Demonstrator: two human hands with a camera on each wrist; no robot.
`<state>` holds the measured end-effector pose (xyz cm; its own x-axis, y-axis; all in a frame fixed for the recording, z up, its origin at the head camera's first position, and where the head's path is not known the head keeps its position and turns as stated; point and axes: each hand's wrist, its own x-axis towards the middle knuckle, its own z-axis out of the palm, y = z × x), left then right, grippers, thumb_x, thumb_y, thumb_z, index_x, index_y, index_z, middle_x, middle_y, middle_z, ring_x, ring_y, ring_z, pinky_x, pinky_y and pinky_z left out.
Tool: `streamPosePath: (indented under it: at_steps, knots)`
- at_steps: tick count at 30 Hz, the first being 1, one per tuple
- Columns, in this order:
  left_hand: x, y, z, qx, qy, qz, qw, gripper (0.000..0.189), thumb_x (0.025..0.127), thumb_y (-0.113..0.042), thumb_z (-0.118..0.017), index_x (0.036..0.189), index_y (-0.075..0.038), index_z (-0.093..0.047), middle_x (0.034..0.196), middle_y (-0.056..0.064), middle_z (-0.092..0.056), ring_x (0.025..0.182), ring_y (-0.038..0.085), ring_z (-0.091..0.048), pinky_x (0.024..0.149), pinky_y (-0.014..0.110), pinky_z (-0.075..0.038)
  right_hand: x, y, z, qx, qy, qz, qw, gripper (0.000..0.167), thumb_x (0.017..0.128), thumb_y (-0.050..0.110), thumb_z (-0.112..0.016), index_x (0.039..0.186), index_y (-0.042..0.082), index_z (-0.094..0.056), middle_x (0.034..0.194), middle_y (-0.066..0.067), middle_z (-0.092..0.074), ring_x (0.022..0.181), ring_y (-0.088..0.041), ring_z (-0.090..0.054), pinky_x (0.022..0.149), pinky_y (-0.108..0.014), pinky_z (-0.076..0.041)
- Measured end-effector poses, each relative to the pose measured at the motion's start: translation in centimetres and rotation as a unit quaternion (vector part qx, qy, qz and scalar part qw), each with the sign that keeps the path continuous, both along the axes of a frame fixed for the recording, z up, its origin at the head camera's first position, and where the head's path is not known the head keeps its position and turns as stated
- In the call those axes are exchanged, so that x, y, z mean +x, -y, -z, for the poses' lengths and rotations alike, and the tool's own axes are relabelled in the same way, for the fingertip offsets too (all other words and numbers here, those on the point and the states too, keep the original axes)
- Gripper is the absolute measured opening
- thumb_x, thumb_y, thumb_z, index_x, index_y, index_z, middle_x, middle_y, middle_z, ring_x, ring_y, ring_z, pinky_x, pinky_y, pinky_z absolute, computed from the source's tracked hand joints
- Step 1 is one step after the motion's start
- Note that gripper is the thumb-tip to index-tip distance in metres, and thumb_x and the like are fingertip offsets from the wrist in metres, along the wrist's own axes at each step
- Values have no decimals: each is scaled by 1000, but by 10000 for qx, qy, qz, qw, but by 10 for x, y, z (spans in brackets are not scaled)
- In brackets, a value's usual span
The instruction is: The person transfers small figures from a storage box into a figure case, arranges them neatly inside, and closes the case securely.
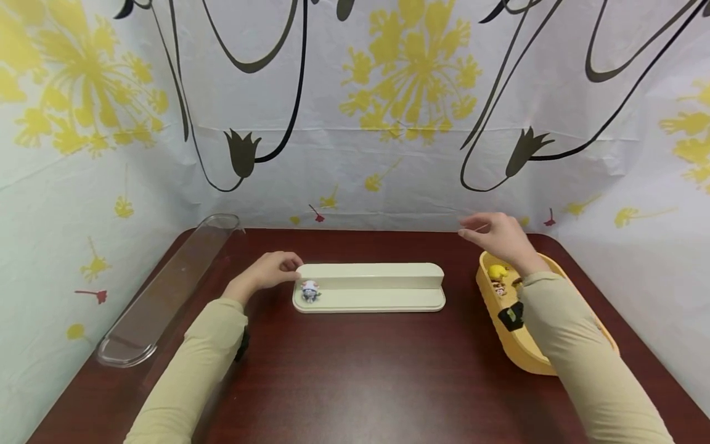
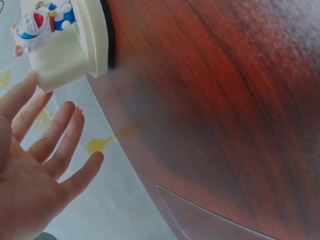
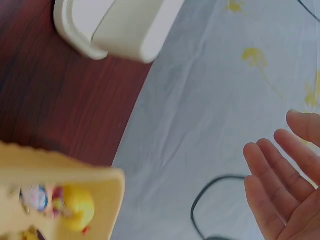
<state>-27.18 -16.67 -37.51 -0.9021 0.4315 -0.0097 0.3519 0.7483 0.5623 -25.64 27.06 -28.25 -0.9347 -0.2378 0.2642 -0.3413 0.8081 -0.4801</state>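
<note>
A cream two-tier display stand (image 1: pixel 377 300) lies across the middle of the table. A small blue-and-white Doraemon figurine (image 1: pixel 309 291) stands on its lower step at the left end; the left wrist view shows its open red mouth. My left hand (image 1: pixel 272 270) touches that end of the stand with a fingertip, its other fingers loosely extended. Over the far end of a yellow basket (image 1: pixel 516 354) hovers my right hand (image 1: pixel 499 237). Nothing is between its spread, relaxed fingers (image 3: pixel 267 195). Inside the basket are a yellow figurine (image 1: pixel 497 272) and other small figurines, partly hidden by my forearm.
A long transparent cover (image 1: pixel 166 290) lies along the table's left edge. White patterned sheeting (image 1: pixel 410 172) rises behind the table and at both sides. The right wrist view shows a black cable (image 3: pixel 197 205) beyond the table edge.
</note>
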Motion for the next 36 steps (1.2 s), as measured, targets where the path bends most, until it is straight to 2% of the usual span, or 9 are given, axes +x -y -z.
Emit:
streamPosePath:
  at_steps: [7,13,18,21,23,27,31,33,36]
  knots:
    - [-2,0,0,-49,-1,14,10000,22,83,-19,-63,102,-10,-60,94,6,-59,89,22,-55,77,37,-44,5,-35,-3,42,231,378,9990,44,86,38,-55,110,3,-60,104,-19,-59,88,-33,-57,71,-47,-42]
    - [-4,0,1,-89,-50,51,9999,21,82,-19,-64,101,-10,-60,93,5,-59,88,22,-55,76,36,-44,9,-65,5,73,289,531,9981,46,86,40,-53,109,0,-59,101,-20,-59,87,-31,-55,70,-43,-42]
    - [-3,1,0,-75,-65,60,9999,20,82,-18,-63,100,-10,-61,93,5,-59,88,22,-55,76,36,-44,12,-89,18,-73,369,466,9982,41,88,33,-52,110,0,-58,99,-22,-59,77,-10,-54,60,-33,-44]
    - [-3,0,1,-101,-90,57,9999,20,82,-18,-64,100,-10,-61,92,5,-59,87,21,-55,76,36,-44,15,-100,25,-246,529,496,9971,42,89,33,-51,113,-1,-55,102,-23,-57,74,3,-50,60,-30,-43]
    - [-3,0,1,-111,-100,60,9999,20,82,-18,-64,100,-10,-61,92,5,-59,87,21,-55,76,36,-44,18,-107,29,-304,560,611,9961,43,89,33,-52,114,-2,-55,102,-23,-58,74,8,-47,64,-31,-43]
    - [-3,-1,1,-110,-95,38,9999,20,82,-18,-64,100,-10,-61,91,5,-59,87,21,-55,76,36,-44,21,-117,37,-420,656,714,9944,45,88,33,-53,114,-4,-54,103,-24,-57,73,11,-45,72,-43,-41]
    - [-3,-1,1,-105,-86,27,9999,20,82,-18,-64,100,-10,-61,92,5,-59,87,21,-55,76,36,-44,23,-125,43,-450,817,795,9925,46,87,34,-54,113,-5,-54,98,-23,-60,76,3,-49,75,-48,-37]
    - [-3,0,1,-109,-79,34,9999,21,82,-19,-64,100,-10,-61,92,5,-59,87,21,-55,77,36,-44,24,-127,47,-395,905,829,9917,47,87,34,-54,112,-5,-55,98,-23,-59,83,-12,-54,75,-49,-36]
    - [-3,0,1,-105,-69,42,9999,21,82,-19,-64,101,-10,-61,92,5,-59,87,21,-55,77,36,-44,25,-130,50,-210,1037,787,9913,47,88,35,-53,112,-6,-55,105,-27,-55,94,-33,-50,75,-51,-36]
